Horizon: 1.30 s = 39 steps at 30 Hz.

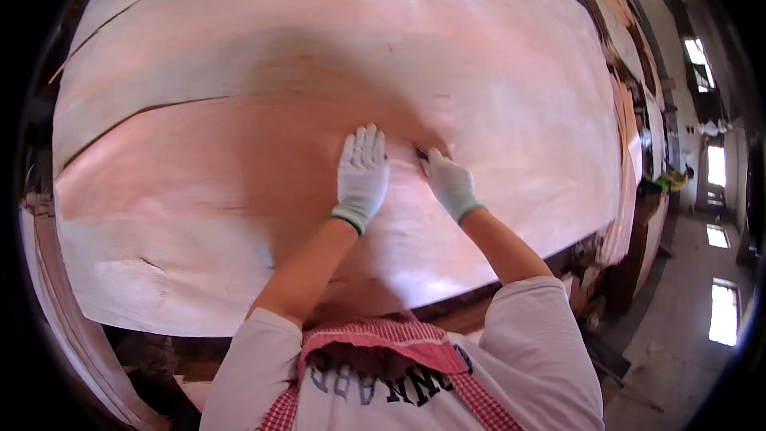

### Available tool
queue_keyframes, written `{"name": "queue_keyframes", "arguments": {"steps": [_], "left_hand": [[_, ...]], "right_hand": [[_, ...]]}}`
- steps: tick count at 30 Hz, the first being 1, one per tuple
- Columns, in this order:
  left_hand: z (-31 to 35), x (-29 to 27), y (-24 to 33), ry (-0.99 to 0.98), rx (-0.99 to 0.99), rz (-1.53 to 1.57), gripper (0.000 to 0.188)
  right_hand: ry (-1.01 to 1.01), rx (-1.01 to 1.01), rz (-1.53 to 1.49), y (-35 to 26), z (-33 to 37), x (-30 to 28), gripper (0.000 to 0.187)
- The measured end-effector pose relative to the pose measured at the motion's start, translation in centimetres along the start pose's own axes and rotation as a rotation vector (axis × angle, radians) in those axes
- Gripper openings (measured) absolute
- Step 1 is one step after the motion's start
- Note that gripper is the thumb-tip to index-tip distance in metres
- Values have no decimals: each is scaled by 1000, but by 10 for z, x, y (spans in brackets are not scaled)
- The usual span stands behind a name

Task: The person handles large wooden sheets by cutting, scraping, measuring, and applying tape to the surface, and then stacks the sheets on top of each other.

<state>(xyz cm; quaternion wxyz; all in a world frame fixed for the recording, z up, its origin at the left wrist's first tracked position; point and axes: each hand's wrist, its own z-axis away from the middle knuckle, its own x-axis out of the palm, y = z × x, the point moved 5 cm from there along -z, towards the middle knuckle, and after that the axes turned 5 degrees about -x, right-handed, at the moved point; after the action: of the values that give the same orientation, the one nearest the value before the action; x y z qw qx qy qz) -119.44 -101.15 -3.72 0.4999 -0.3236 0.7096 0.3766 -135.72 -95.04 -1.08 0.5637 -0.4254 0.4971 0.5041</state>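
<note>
A broad, pale pinkish wood veneer sheet is spread out in front of me. Across its left and middle part lies a redder strip of veneer, its far edge marked by a dark, curving line. My left hand, in a white glove, presses flat on the veneer with fingers stretched forward. To its right, my gloved right hand is closed around a small dark tool, probably a knife. The tool's tip points to the far left, near the strip's right end; my fingers hide most of it.
More veneer sheets with ragged edges show along the right side. At the left edge hang further long sheets. A small tear marks the near left of the surface. Far right, another person is beyond a grey floor.
</note>
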Motion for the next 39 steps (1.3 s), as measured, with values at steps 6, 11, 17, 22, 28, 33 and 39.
{"name": "queue_keyframes", "arguments": {"steps": [6, 11, 17, 22, 28, 33, 39], "left_hand": [[2, 1, 2, -83, 7, 17, 55], [8, -13, -4, -100, -22, 37, 57], [8, -3, 16, -29, 28, 79, 60], [0, -6, 15, 63, 53, 98, 59], [0, -53, 3, 147, -2, 486, 58], [15, -69, -89, 229, -214, 668, 31], [98, -132, -242, 376, -658, -69, 20]], "right_hand": [[118, 115, -303, 36, 107, -1, 19], [520, 268, -619, 78, 23, -43, 19], [283, 333, -753, 113, -89, 1, 71], [190, 230, -476, 92, -104, -18, 34], [492, -102, -247, 61, -7, -91, 19], [596, -208, -672, -14, 79, -202, 12], [549, -224, -876, -63, 112, -276, 8]]}}
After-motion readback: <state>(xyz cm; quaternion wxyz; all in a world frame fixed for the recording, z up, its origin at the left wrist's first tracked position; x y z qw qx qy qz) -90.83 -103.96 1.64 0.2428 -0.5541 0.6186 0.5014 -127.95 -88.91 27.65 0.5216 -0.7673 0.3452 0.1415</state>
